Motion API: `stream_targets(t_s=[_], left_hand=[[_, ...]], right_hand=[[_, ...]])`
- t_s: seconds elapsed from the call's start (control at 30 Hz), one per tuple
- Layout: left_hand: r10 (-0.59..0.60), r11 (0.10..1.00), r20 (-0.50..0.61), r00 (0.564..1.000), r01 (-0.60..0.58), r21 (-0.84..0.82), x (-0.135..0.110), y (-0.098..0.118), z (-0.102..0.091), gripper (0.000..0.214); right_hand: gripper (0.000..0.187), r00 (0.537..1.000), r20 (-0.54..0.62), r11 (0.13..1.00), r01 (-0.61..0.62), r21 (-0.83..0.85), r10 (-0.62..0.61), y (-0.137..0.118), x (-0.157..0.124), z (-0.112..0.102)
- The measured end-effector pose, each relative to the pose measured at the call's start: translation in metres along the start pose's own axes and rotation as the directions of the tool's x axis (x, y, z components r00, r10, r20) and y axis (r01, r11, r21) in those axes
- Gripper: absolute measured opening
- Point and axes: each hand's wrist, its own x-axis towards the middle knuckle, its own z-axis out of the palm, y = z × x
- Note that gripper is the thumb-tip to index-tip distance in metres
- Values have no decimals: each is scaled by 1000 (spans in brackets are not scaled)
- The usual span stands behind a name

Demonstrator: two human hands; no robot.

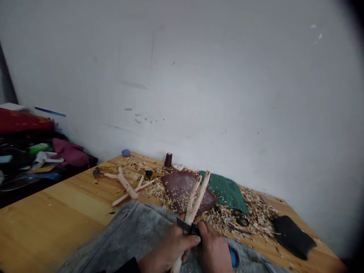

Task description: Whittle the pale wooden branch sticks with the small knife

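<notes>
A peeled, forked branch (196, 201) rises upright in front of me, its two prongs pointing up and away. My left hand (174, 242) is closed around the branch's lower part, with the thumb stretched toward the knife. Wrapped round the blue and black handle of a knife (183, 225) is my right hand (214, 248). The dark blade lies across the branch just below the fork and touches it. Both hands are close together over a grey cloth (133, 227), and the palm sides are hidden.
Peeled forked sticks (127, 187) lie on the wooden table (42, 216). Wood shavings (256, 204) cover a maroon cloth (179, 184), a green cloth (224, 189) and scissors (241, 220). A black pouch-like piece (294, 235) lies right; a thread spool (168, 160) stands near the wall.
</notes>
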Motion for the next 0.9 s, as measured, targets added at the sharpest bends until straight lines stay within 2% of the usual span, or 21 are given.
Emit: stream_targets(t_s=[0.17, 0.37, 0.63, 0.9], left_hand=[[-11, 1000, -10, 1000, 11, 29, -4, 5, 5, 55], [-38, 994, -55, 998, 43, 96, -5, 2, 6, 47], [-59, 989, -94, 994, 71, 128, -7, -1, 8, 52], [-84, 988, -110, 990, 97, 116, -4, 1, 10, 60]], right_hand=[[25, 999, 39, 999, 11, -38, -9, 3, 1, -3], [26, 996, 84, 991, -15, -129, 26, -6, 2, -11], [26, 1000, 20, 966, 23, -258, -19, -8, -2, -6], [26, 998, -20, 950, -57, -306, 54, -22, -4, -17]])
